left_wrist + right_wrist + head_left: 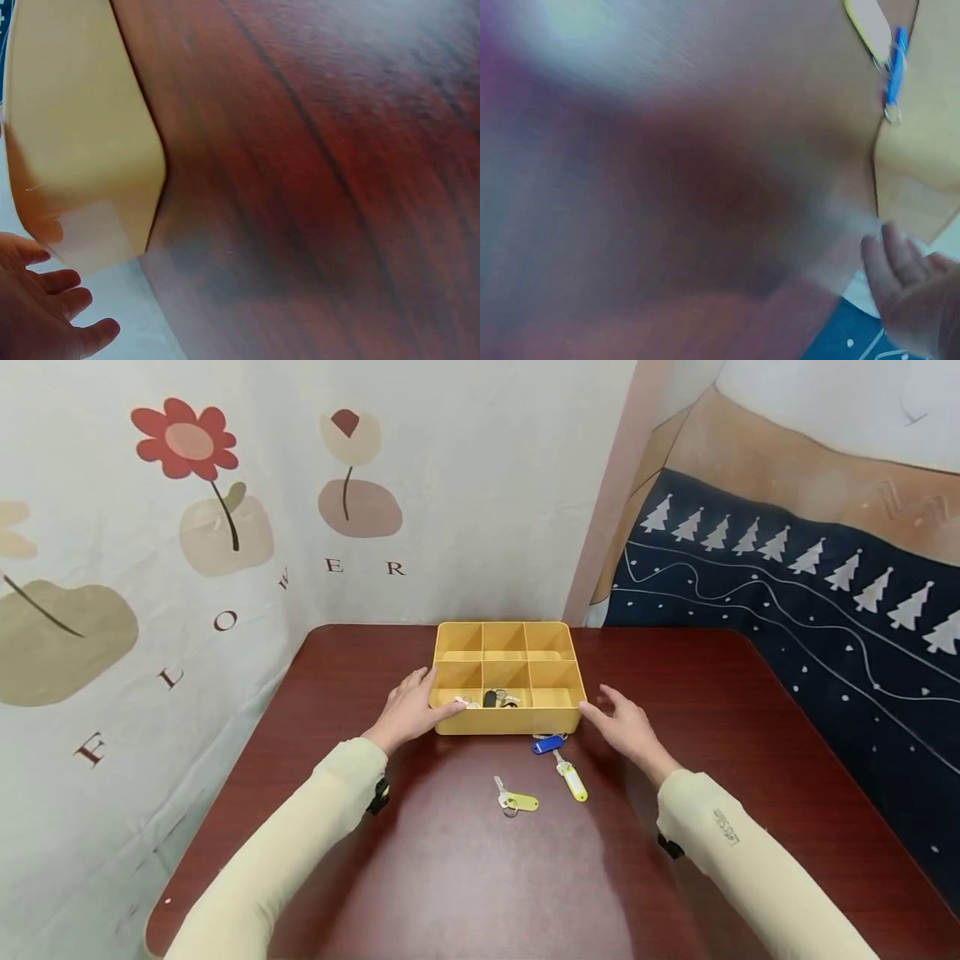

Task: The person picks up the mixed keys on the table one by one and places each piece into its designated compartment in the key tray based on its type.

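A yellow divided box (510, 722) stands toward the back of the table, with several compartments. My left hand (411, 706) is at its left front corner, thumb over the front rim and fingers along the left side. At the right front corner, my right hand (621, 722) has its thumb at the edge, the other fingers extended and apart from the wall. Keys with a black fob (490, 699) lie in the front middle compartment; a small pinkish item (461, 700) is partly hidden in the front left one. In the right wrist view, the fingers look extended beside the box.
Before the box lie a blue key tag (548, 744), a key with a bright yellow tag (574, 782) and another key with a yellow-green tag (523, 802). The dark red table (480, 893) meets a printed curtain (480, 527) behind and at the sides.
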{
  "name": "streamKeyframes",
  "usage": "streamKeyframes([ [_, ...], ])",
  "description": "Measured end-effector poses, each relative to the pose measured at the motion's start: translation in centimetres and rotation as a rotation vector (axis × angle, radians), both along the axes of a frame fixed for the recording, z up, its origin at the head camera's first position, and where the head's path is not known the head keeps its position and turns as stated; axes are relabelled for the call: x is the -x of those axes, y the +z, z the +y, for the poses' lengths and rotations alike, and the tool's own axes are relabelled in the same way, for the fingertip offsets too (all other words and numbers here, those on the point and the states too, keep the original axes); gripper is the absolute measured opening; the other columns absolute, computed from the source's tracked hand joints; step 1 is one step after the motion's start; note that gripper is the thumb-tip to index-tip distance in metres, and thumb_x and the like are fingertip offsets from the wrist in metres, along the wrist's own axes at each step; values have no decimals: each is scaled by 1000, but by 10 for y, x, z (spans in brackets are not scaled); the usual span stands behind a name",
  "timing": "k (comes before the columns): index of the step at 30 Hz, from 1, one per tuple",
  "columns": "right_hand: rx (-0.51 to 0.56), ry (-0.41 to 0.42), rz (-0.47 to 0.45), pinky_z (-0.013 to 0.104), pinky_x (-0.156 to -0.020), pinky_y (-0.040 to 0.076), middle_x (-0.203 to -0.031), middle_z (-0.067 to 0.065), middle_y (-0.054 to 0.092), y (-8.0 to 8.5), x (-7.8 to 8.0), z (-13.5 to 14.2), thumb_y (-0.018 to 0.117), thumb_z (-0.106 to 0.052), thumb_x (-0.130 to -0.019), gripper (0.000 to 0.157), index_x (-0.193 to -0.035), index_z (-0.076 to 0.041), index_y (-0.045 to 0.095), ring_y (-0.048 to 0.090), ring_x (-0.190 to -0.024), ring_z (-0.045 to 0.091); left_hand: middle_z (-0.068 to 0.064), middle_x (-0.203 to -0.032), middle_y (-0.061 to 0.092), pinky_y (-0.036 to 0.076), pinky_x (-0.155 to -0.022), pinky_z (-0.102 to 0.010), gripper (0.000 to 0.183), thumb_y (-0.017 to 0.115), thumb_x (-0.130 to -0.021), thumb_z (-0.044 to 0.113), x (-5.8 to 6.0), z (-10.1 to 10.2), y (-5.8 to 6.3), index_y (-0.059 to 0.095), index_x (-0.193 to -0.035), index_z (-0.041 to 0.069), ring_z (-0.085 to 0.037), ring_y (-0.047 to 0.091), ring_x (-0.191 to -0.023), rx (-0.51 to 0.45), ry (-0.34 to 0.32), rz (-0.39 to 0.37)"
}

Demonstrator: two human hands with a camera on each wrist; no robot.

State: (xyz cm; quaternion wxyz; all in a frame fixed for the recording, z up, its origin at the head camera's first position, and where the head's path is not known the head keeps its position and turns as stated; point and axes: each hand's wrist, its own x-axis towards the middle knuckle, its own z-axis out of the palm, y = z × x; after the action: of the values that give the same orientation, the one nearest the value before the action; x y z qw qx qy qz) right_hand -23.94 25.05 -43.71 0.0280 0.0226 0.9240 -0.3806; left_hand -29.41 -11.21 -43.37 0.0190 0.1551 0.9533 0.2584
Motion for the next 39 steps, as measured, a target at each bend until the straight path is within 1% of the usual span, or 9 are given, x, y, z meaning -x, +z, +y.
streamKeyframes([
  [6, -92, -125, 75, 53, -102, 39, -131, 24, 59, -15, -24, -10, 62, -35, -97, 49, -130, 2, 62, 51, -124, 42, -26, -158, 22, 18, -114, -58, 102, 59, -89, 64, -1, -2, -3, 20, -156, -3, -42, 21, -145, 16, 2, 14],
  [10, -121, -186, 118, 55, -98, 40, -126, 23, 62, -25, -34, -28, 67, -32, -93, 36, -113, -3, 73, 52, -122, 42, -26, -158, 22, 18, -114, -58, 101, 58, -90, 64, -2, -2, -2, 20, -156, -3, -40, 21, -146, 1, 8, 1],
  [14, -148, -241, 110, 59, -104, 30, -135, 23, 55, -33, -36, -44, 68, -35, -91, 32, -103, -6, 76, 43, -130, 42, -26, -158, 21, 18, -114, -59, 98, 60, -91, 60, -4, -2, -2, 20, -156, -2, -41, 20, -146, -15, 18, -12],
  [19, -159, -308, 58, 63, -108, 18, -140, 22, 51, -39, -32, -54, 65, -39, -92, 35, -99, -7, 77, 34, -136, 40, -26, -159, 20, 17, -114, -59, 98, 60, -92, 60, -4, -1, -5, 19, -156, -1, -41, 20, -146, -7, 16, -8],
  [26, -149, -349, 26, 65, -110, 13, -143, 23, 47, -39, -23, -63, 63, -37, -93, 34, -97, -6, 76, 30, -138, 40, -26, -159, 20, 16, -115, -58, 98, 60, -91, 60, -5, 0, -6, 18, -157, 0, -41, 19, -146, -23, 17, -18],
  [30, -131, -368, 43, 64, -108, 17, -141, 20, 50, -39, -23, -64, 62, -31, -92, 30, -96, -5, 77, 35, -135, 40, -25, -159, 20, 16, -115, -58, 98, 60, -92, 60, -7, -1, -6, 18, -157, 0, -40, 18, -146, -22, 22, -27],
  [34, -104, -399, 132, 61, -108, 19, -139, 19, 52, -30, -27, -52, 61, -27, -88, 28, -92, -4, 76, 37, -133, 41, -25, -158, 22, 17, -115, -59, 97, 61, -91, 59, -6, 0, -6, 20, -156, 0, -41, 20, -146, -19, 21, -15],
  [37, -102, -386, 277, 60, -111, 15, -141, 20, 50, -16, -26, -37, 62, -25, -88, 25, -88, -2, 74, 35, -135, 41, -26, -158, 22, 18, -114, -59, 97, 62, -91, 59, -5, -1, -5, 20, -156, 0, -41, 20, -146, -14, 17, -10],
  [39, -121, -352, 393, 59, -113, 14, -142, 21, 49, -5, -19, -28, 64, -23, -89, 24, -85, -1, 73, 34, -136, 41, -26, -158, 23, 18, -114, -59, 98, 62, -91, 59, -5, -2, -4, 21, -156, 0, -41, 21, -145, -15, 16, -7],
])
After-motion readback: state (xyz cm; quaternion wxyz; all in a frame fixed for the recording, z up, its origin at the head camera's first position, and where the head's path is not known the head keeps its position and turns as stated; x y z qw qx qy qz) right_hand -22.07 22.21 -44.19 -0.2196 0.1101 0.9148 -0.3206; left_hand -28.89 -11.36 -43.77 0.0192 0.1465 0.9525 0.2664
